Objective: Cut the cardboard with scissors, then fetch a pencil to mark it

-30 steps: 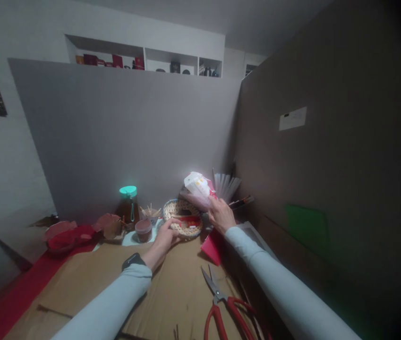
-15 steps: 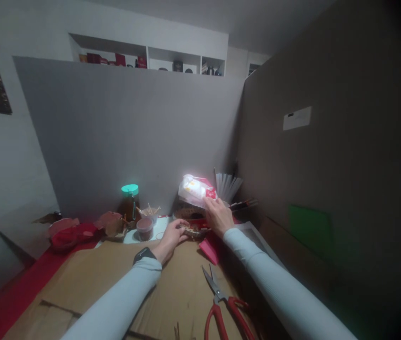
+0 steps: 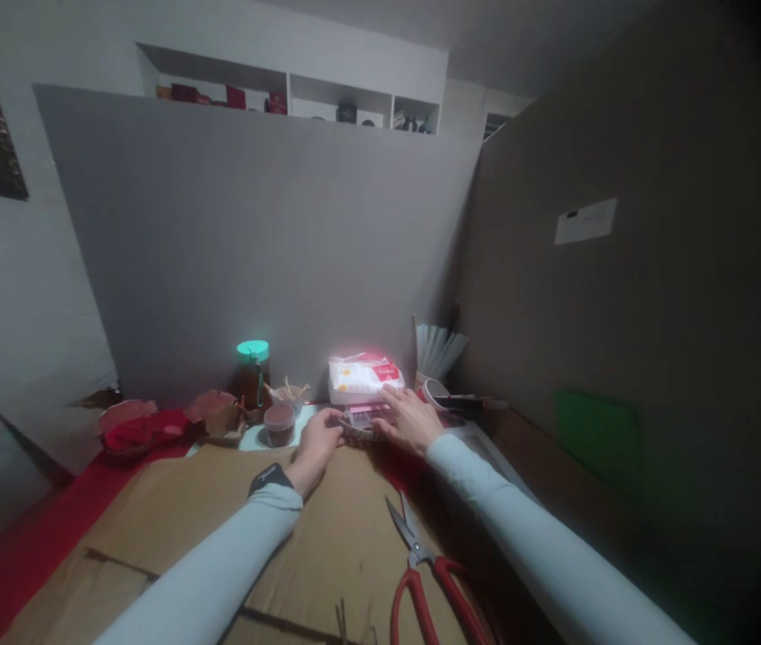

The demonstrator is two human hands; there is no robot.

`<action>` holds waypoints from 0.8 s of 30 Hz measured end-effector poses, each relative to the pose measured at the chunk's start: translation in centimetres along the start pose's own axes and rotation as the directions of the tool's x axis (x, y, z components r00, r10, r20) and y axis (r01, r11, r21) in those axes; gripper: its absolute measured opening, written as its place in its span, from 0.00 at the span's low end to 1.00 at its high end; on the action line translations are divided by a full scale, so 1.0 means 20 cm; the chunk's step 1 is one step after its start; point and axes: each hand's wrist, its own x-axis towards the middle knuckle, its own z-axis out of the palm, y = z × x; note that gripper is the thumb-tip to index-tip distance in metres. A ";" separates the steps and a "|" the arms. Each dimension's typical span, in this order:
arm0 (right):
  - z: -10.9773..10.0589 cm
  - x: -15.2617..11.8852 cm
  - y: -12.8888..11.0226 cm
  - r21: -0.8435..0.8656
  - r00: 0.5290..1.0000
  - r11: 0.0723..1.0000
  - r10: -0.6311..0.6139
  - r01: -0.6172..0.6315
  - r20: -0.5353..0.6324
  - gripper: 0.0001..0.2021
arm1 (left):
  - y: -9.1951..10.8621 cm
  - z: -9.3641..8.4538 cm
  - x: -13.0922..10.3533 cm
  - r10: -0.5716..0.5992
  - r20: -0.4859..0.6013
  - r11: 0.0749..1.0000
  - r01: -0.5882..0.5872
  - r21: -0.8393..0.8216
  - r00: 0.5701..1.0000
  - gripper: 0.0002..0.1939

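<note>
Clutter crowds the far end of the table, and that is where trouble could start. The left hand rests at the near left edge of the basket, fingers curled against its rim, though whether they actually pinch it cannot be told from this angle. The right hand lies flat with fingers spread and loosely open over the basket's right side, fingertips touching or nearly touching the white packet that sits on top of or just behind the basket; it grips nothing that can be seen. The basket itself is low, mostly hidden under the two hands, at the back of the brown cardboard sheet, near the grey partition. Just to its left stand a small dark cup, a little holder of sticks and a jar with a teal lid, all close together. My guess is that a sideways nudge of the basket by the left hand could knock the cup or the sticks over. The packet looks light and loosely perched, so a pull on the basket might tip it off. The scissors lie open-bladed near the right sleeve, and a forearm drawn back carelessly could catch on them.
</note>
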 end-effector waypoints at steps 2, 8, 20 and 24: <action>-0.01 -0.01 0.01 0.005 1.000 1.000 0.026 -0.026 -0.005 0.20 | 0.02 -0.01 -0.01 -0.014 -0.023 1.000 0.015 0.020 1.000 0.15; -0.07 -0.07 0.08 -0.036 0.954 0.954 0.294 -0.297 -0.061 0.14 | 0.07 -0.05 -0.07 -0.006 -0.013 0.997 0.007 0.080 1.000 0.18; -0.05 -0.08 0.22 -0.098 0.862 0.861 0.504 -0.498 0.045 0.14 | 0.09 -0.05 -0.07 0.105 -0.007 0.955 -0.099 0.278 0.994 0.21; -0.06 -0.05 0.21 -0.129 0.874 0.869 0.485 -0.477 0.038 0.14 | 0.09 -0.06 -0.07 0.220 0.013 0.891 -0.207 0.403 0.975 0.21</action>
